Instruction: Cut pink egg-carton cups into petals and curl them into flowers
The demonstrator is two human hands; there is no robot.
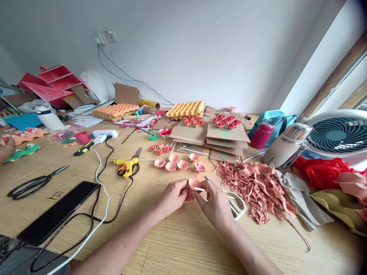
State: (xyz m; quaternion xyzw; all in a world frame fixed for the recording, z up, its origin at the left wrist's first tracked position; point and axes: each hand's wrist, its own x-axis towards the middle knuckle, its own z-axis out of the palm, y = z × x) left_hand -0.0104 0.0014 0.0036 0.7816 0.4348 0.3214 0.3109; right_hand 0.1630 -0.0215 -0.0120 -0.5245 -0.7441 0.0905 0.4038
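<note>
Forearms point(123, 236) at bottom of frame, angled toward centre. Bench point(169, 250) across lower half. Scrap heap point(258, 187), pink, right of centre. Left hand point(172, 196) mid-frame, pinching the cup point(193, 183) from its left. Right hand point(216, 204) opposite, thumb and fingertips closed at its right. Scissors point(237, 204) just beside right hand. Loose cups point(182, 165) above the hands. Held cup: pink, frame centre; probably light, thin, stiffish, matt rather than slippery, rim prone to tearing. Best gripped low near the base, lightly. White sliver point(200, 189) at right fingertips; nature unclear.
</note>
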